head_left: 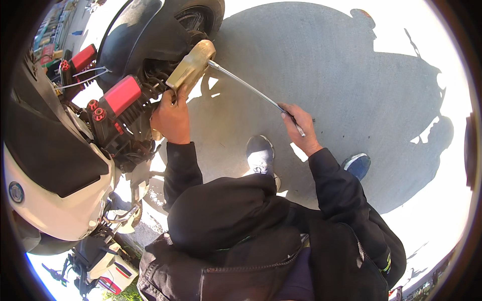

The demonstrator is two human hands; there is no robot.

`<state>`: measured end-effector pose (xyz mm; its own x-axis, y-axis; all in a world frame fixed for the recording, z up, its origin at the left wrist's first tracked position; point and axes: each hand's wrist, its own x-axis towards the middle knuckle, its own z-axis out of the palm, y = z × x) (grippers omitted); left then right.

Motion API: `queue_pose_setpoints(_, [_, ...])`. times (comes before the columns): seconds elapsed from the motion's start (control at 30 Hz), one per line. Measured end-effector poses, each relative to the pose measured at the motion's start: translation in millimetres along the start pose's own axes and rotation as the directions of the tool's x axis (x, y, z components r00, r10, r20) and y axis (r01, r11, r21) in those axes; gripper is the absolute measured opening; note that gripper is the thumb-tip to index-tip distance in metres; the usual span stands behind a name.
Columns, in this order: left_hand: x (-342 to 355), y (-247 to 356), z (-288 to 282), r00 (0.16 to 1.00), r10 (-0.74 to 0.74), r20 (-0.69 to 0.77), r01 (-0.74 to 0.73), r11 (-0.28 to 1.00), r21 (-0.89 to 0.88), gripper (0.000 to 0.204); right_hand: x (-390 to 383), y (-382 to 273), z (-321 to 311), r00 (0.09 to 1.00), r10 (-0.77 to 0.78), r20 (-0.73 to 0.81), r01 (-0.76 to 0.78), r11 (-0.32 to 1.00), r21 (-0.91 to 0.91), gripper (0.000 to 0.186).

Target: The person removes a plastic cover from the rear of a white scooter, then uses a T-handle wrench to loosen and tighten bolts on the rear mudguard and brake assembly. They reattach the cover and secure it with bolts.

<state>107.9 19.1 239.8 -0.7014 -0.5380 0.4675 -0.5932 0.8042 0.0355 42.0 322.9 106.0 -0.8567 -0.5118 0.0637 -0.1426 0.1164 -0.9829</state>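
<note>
A tan, rounded, elongated block-like part [192, 65] sits at the far left of centre, beside a black wheel with a dark fender [145, 37]. It is tilted, its wider rounded end far and to the right, its squarer end near and to the left. The left hand [171, 119] grasps that near end with bent fingers; some of them are hidden. A long, slim, silver metal rod tool [246, 85] meets the right side of the part with its far tip and slants toward the near right. The right hand [299, 126] is wrapped around the rod's near end, which sticks out past the fingers.

Just left of the left hand is a red-topped, black, finned suspension unit [122, 95] with red round knobs [96, 109]. A similar red and black unit [83, 57] stands farther left. Nearer, on the left, lies a white and black curved body panel [63, 200] with a round badge [16, 192]. Under everything spreads grey, shadowed concrete ground [321, 65]. A greyish shoe [260, 153] and a blue shoe [357, 166] show below the black-sleeved forearms [182, 165].
</note>
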Motion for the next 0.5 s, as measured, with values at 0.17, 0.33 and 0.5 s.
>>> queue_pose_setpoints(0.17, [3.0,0.1,-0.8,0.999,-0.016,-0.037,0.016,1.0,-0.02,0.037,19.6,-4.2,-28.0,0.944,0.263,0.199,-0.28,0.958,0.061,0.028])
queue_pose_setpoints(0.33, [5.5,-5.0,3.2,0.999,-0.046,-0.026,0.043,0.996,-0.078,0.041,38.3,14.9,-96.3,0.946,0.164,0.28,-0.127,0.981,-0.146,0.027])
queue_pose_setpoints(0.5, [7.1,0.9,2.2,0.998,-0.064,-0.006,0.063,0.992,-0.111,0.039,41.1,33.4,-146.8,0.83,0.399,0.391,-0.287,0.905,-0.315,0.028])
